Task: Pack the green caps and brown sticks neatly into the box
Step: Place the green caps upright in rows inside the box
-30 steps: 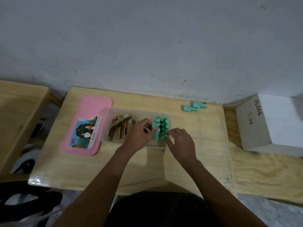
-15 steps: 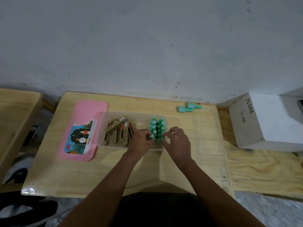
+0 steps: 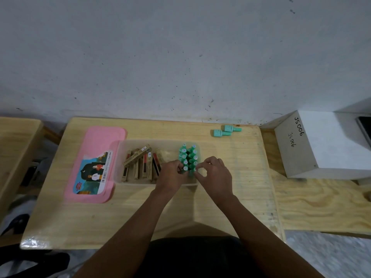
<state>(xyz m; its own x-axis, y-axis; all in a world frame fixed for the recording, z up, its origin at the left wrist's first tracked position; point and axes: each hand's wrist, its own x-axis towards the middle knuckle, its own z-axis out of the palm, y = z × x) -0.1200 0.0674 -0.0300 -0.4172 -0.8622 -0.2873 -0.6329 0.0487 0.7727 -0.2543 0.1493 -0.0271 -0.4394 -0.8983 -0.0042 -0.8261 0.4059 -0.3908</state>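
A clear plastic box [image 3: 120, 155] stands on the wooden table [image 3: 100, 217]. Its left half holds several brown sticks [image 3: 140, 163], some lying crooked. Its right half holds two rows of upright green caps [image 3: 188, 155]. My left hand [image 3: 172, 173] pinches the nearest cap of the left row. My right hand [image 3: 212, 173] pinches the nearest cap of the right row. Two more green caps [image 3: 226, 131] lie on their sides at the table's back right, outside the box.
A pink lid [image 3: 96, 163] with a picture label lies left of the box, partly under it. A white block [image 3: 321, 145] marked JS006 sits on a lower board at the right. A grey wall runs behind the table.
Both hands have drawn closer together at the near end of the cap rows. The left hand shifted right, off the sticks, onto the nearest cap. The camera view moved slightly.
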